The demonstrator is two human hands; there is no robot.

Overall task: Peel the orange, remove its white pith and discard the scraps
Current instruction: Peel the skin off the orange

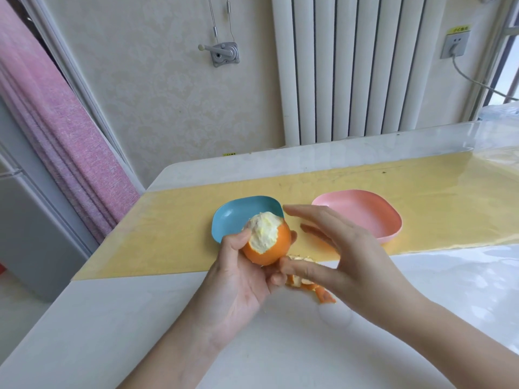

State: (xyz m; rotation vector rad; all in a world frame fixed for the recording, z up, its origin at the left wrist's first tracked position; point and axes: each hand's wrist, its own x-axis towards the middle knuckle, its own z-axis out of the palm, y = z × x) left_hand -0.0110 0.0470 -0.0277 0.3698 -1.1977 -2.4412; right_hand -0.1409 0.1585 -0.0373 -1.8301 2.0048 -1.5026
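Note:
My left hand (244,276) grips a partly peeled orange (266,242) just above the table; its top shows white pith and the lower half still has orange skin. My right hand (337,254) hovers to the right of the fruit with straight, spread fingers, and its thumb tip lies close to the orange's lower right side. Scraps of peel (311,287) lie on the table under my right hand, and one more strip (311,230) shows behind its fingers.
A blue dish (233,214) stands just behind the orange and a pink dish (373,217) to its right, both on a yellow mat (168,234) across the white table (280,346). A wall and a radiator rise behind the table's far edge.

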